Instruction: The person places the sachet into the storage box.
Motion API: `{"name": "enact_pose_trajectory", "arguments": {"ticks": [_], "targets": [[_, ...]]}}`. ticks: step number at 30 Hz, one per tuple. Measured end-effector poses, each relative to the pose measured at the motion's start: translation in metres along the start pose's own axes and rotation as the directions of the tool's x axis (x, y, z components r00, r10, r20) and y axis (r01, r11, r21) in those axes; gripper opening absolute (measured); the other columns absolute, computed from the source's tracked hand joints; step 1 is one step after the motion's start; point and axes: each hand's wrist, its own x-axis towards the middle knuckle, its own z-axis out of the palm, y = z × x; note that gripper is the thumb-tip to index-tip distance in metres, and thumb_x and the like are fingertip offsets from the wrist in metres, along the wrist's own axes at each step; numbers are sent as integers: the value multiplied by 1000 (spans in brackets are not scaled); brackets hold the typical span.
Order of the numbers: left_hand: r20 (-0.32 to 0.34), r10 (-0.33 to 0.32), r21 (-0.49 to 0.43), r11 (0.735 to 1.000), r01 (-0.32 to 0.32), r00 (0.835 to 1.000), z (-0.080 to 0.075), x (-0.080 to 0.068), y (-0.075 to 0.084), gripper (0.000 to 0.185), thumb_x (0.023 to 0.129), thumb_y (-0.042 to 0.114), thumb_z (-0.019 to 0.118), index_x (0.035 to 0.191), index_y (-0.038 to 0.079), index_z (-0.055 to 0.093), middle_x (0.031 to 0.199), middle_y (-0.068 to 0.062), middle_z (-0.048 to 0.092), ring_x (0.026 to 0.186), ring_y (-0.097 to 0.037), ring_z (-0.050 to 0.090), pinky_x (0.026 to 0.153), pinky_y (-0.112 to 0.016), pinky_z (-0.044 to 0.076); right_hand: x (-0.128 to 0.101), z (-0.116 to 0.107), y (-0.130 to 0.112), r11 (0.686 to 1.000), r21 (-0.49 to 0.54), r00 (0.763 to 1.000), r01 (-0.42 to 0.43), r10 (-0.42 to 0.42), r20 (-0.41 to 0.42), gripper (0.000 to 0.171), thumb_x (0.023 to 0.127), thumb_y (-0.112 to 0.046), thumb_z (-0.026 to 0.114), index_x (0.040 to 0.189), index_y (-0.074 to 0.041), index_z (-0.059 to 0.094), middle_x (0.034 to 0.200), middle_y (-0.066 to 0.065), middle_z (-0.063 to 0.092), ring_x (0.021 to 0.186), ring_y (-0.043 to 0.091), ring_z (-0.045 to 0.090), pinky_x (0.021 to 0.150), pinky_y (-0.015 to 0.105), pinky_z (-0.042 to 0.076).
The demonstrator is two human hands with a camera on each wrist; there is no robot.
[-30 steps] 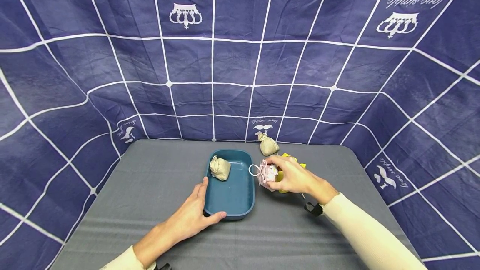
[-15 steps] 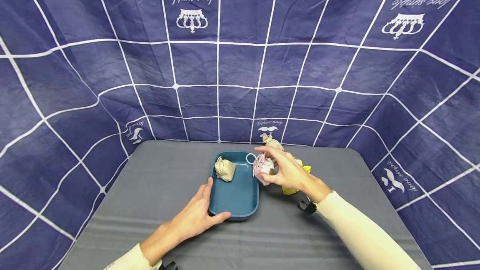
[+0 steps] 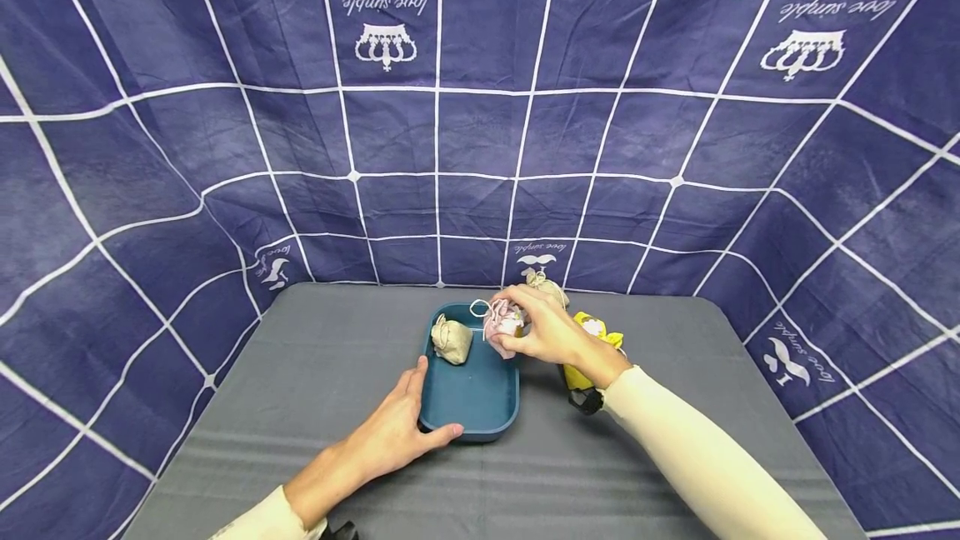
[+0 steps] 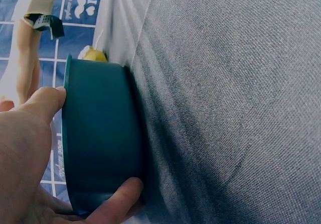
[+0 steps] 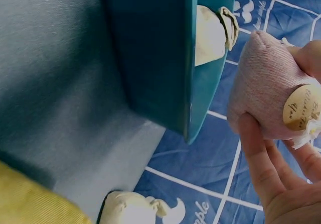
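One beige sachet (image 3: 451, 340) already lay in the teal tray (image 3: 472, 407) as the right hand (image 3: 543, 332) pinched a pink sachet (image 3: 501, 326) above its far rim; the left hand (image 3: 390, 432) gripped the tray's near corner. A second beige sachet (image 3: 546, 286) and a yellow one (image 3: 592, 340) waited on the table (image 3: 300, 407).

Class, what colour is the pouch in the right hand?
Pale pink pouch, shown best in the right wrist view.
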Motion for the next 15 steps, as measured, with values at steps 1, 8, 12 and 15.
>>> {"name": "enact_pose_trajectory", "arguments": {"ticks": [1, 8, 12, 15], "targets": [[1, -1, -1, 1000, 1, 1000, 0, 0, 0, 133, 93, 65, 94, 178, -13, 28, 170, -34, 53, 153, -44, 64, 126, -59, 55, 2, 2, 0, 1000, 3, 1000, -12, 12, 11, 54, 89, -21, 97, 137, -14, 75, 129, 3, 81, 114, 17, 75, 97, 39, 66], [-4, 6, -3, 1000, -6, 1000, 0, 1, 1, 132, 93, 63, 94, 178, -13, 28, 170, -35, 52, 154, -46, 63, 127, -60, 54, 16, 8, -3, 999, -23, 998, -47, 47, 31, 52, 87, -20, 97, 133, -15, 74, 124, 3, 80, 111, 18, 76, 97, 39, 66], [-11, 18, 4, 1000, -18, 1000, 1, 0, 1, 132, 93, 64, 94, 177, -15, 29, 168, -35, 53, 153, -46, 64, 126, -59, 55, 20, 13, -3, 998, -27, 998, -50, 51, 42, 50, 88, -21, 99, 131, -15, 74, 123, 4, 81, 109, 18, 77, 95, 38, 66], [-13, 22, 6, 1000, -22, 1000, 1, -1, 1, 132, 93, 65, 94, 177, -15, 30, 168, -35, 54, 152, -45, 64, 126, -59, 55, 23, 17, -1, 998, -23, 997, -59, 60, 49, 50, 88, -21, 99, 130, -15, 73, 122, 5, 81, 108, 19, 78, 94, 37, 66]]}}
